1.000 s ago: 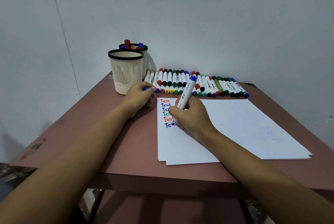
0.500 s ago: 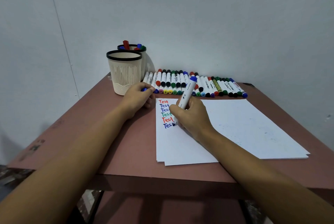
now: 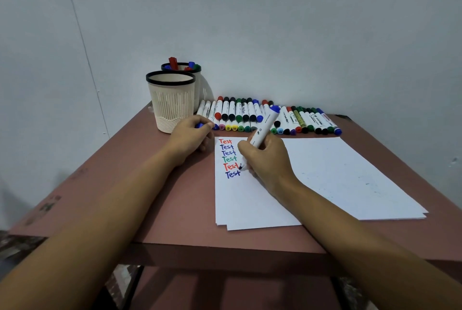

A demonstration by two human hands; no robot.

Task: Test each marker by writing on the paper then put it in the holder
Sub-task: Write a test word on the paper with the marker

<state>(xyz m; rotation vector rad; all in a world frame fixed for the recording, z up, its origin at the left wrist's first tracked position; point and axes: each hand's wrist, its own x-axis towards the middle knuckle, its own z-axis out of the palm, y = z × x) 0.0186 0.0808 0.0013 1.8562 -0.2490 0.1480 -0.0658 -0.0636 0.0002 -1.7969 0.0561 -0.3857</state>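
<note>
While the right hand [image 3: 267, 159] pinches the marker [image 3: 265, 126] (white barrel, blue back end) between thumb and curled fingers at centre frame, the barrel leans toward the upper right and the dark tip is down at the paper [image 3: 350, 179]. The tip sits by the end of the red "Test", just above the blue one. Can't tell whether it touches the sheet.

Six "Test" lines are stacked in the sheet's upper left corner: red, blue, blue, green, red, blue.

Left hand [image 3: 192, 137] rests on the table [image 3: 162, 197] just left of the paper's top corner, fingers curled round a blue cap [image 3: 200, 125].

Front holder [image 3: 171, 102], cream with a black rim, stands upright just above the left hand. Rear holder [image 3: 198, 77] is right behind it, partly hidden, with red, blue and green marker ends showing above the rim.

Row of markers [image 3: 250, 114] lies side by side along the table's far edge, above the paper.
</note>
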